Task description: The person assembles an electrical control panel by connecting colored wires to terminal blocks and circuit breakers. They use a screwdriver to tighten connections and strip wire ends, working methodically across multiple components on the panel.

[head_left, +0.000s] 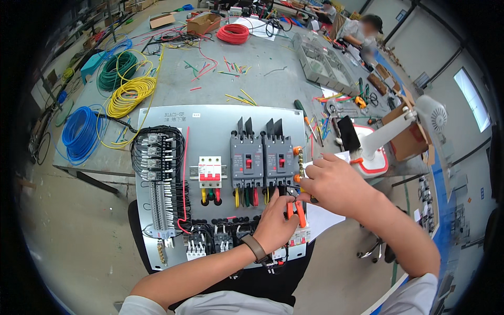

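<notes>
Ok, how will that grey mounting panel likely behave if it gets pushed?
The grey mounting panel is probably stiff, being a broad flat plate. It's likely heavy, given the two large dark breakers and smaller white breaker mounted on it. Its near part reaches past the edge of the table, so pressing there could tip it.

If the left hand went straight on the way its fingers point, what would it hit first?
Most likely the lower end of the right grey breaker, though depth near the fingertips is unclear.
</notes>
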A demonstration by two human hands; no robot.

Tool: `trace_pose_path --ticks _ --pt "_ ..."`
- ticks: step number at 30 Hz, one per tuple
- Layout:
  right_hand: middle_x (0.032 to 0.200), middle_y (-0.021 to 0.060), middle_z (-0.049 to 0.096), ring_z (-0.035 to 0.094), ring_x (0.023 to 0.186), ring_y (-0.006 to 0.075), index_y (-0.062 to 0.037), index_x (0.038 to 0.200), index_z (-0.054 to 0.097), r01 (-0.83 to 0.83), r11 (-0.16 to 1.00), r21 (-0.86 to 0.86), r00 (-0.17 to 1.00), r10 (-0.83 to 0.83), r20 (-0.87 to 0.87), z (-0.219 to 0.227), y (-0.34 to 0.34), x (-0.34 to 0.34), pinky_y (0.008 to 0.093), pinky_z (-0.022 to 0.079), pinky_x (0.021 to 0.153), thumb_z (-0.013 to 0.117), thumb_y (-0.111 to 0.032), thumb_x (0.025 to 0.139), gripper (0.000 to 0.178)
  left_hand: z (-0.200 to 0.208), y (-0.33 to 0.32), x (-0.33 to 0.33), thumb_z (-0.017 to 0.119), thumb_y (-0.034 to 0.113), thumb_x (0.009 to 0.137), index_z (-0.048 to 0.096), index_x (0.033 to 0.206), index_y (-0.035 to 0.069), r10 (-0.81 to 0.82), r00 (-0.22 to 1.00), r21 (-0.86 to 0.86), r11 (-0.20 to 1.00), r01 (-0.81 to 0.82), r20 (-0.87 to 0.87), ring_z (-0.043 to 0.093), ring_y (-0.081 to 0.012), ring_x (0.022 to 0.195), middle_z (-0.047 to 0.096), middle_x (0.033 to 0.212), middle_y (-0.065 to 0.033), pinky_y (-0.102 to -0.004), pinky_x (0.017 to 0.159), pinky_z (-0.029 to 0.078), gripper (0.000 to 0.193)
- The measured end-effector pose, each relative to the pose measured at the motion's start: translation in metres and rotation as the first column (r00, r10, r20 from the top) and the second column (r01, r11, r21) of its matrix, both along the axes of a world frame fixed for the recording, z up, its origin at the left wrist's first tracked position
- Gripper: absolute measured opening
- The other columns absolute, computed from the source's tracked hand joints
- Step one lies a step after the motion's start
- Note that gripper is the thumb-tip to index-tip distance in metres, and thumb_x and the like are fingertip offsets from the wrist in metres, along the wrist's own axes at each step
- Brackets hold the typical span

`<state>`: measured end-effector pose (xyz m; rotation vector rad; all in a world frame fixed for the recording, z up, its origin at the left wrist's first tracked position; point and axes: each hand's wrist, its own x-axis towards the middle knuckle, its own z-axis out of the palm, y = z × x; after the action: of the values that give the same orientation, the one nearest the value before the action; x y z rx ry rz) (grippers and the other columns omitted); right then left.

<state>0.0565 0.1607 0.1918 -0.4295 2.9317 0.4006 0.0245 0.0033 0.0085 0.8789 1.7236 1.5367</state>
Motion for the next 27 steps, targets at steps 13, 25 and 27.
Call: trace_pose_path --ticks 13,25,27 --pt "0.079 -0.0016 0.065 0.061 0.090 0.0171 -0.0135 0.074 0.075 -0.336 0.909 0.246 0.942 0.320 0.103 0.003 0.004 -0.026 0.0314 0.044 0.084 0.073 -0.019 0.081 0.009 0.003 0.001 -0.003 0.064 0.012 0.094 0.055 0.135 0.000 0.006 1.000 0.037 0.999 -0.006 0.013 0.028 -0.0491 0.156 0.032 0.156 -0.0482 -0.0425 0.106 0.046 0.043" --pt "0.080 0.0058 0.068 0.067 0.088 0.0263 -0.0093 0.086 0.069 -0.141 0.988 0.063 0.980 0.130 0.150 0.004 -0.005 -0.036 0.0414 0.051 0.082 0.072 -0.038 0.091 0.030 -0.010 0.003 0.004 0.065 0.007 0.093 0.055 0.138 0.004 0.087 0.993 0.127 0.987 -0.097 0.084 0.026 -0.0531 0.155 0.051 0.150 -0.0282 -0.0534 0.125 0.029 0.047" --pt "0.079 0.0046 0.066 0.066 0.083 0.0255 -0.0079 0.087 0.068 -0.235 0.962 0.141 0.961 0.208 0.183 0.001 0.000 -0.030 0.0426 0.049 0.082 0.072 -0.039 0.090 0.032 -0.005 0.006 0.002 0.064 0.008 0.092 0.055 0.136 0.003 0.061 0.995 0.044 0.997 -0.065 0.085 0.030 -0.0541 0.152 0.047 0.151 -0.0339 -0.0534 0.123 0.032 0.045"
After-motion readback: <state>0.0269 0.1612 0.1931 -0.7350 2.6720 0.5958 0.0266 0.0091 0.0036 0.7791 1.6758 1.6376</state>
